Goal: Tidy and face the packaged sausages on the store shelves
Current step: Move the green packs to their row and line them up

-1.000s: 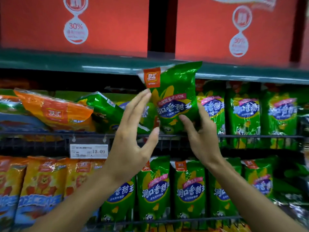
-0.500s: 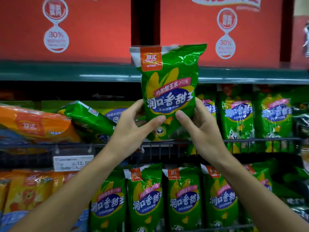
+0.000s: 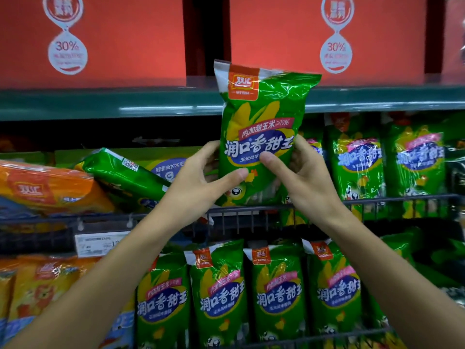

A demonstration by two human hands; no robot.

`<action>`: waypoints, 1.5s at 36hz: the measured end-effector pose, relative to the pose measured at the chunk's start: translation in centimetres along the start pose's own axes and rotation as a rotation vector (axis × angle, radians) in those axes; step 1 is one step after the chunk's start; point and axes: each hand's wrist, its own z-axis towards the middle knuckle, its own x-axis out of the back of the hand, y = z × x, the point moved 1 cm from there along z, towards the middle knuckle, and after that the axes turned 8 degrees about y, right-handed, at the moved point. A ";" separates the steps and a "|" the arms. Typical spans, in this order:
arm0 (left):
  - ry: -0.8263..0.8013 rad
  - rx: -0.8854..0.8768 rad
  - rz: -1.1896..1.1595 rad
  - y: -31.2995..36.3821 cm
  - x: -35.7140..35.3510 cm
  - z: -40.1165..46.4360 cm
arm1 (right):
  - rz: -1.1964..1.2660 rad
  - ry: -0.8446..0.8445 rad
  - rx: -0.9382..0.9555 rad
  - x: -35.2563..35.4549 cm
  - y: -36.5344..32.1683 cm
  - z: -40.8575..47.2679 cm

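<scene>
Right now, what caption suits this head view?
Both hands, left and right, hold a green sausage pack upright before the shelf.

green sausage pack (image 3: 261, 117) | upright, label forward | above wire rail (image 3: 251, 210)

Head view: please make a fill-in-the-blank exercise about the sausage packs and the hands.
1. The green pack held upright is gripped by ____ hands, the left hand and the right hand.
2. The fallen green pack lies tilted against an ____ pack.
3. The red boxes on the top shelf show "____%".

Missing words: both; orange; 30
</scene>
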 end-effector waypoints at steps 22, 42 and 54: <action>-0.111 0.138 0.425 0.1 0.0 0.0 | -0.498 -0.193 -0.064 0.6 1.9 -0.1; 0.081 -0.039 0.813 -0.7 -2.1 -1.4 | -0.620 0.172 0.291 1.0 3.2 -3.5; 0.309 -0.404 0.840 -1.2 -2.3 -2.2 | -0.796 0.129 0.552 -0.5 3.6 -3.3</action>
